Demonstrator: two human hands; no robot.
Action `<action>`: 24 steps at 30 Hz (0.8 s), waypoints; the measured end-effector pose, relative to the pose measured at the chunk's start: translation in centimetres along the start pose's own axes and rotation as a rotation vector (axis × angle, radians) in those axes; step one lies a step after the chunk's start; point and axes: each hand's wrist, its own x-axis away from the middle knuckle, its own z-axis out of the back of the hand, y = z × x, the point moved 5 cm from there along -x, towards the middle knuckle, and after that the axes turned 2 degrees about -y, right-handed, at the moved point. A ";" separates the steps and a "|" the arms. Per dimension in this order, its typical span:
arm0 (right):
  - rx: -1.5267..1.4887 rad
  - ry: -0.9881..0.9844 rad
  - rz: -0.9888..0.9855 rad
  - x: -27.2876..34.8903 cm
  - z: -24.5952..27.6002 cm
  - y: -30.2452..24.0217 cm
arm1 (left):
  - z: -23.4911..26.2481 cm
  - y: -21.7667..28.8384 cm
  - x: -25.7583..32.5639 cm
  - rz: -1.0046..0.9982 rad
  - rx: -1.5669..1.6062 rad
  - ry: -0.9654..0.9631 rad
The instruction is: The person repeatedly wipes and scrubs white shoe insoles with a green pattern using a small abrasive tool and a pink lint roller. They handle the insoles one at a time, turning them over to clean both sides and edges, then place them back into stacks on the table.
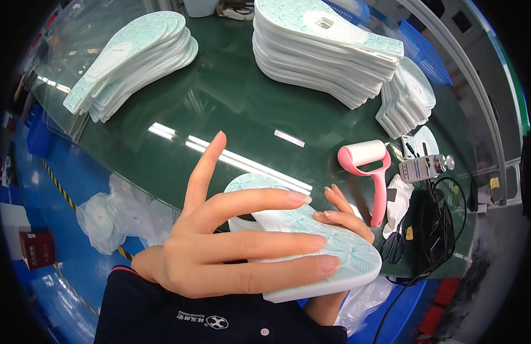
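Observation:
A white shoe sole with a pale mint patterned tread [357,261] is held up in front of my chest, tread side up, above the near edge of the table. My left hand [211,246] lies across it with fingers stretched and spread, several fingertips resting on the tread and the index finger raised clear. On the far side of the sole, my right hand [350,221] grips it with fingertips at its edge; the rest of that hand is hidden underneath. A pink-handled lint roller [380,192] lies beyond my right hand.
Stacks of similar soles stand at the far left [133,57], far middle [323,57] and right [412,94] of the green table [219,86]. At the right are a small bottle [417,169], scissors [393,246] and a black bag [434,229] with a cable. Plastic bags [122,215] hang at the left.

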 end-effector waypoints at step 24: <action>-0.363 0.105 -0.471 3.0 1.7 0.1 | -2.1 -4.7 1.8 0.291 0.755 0.386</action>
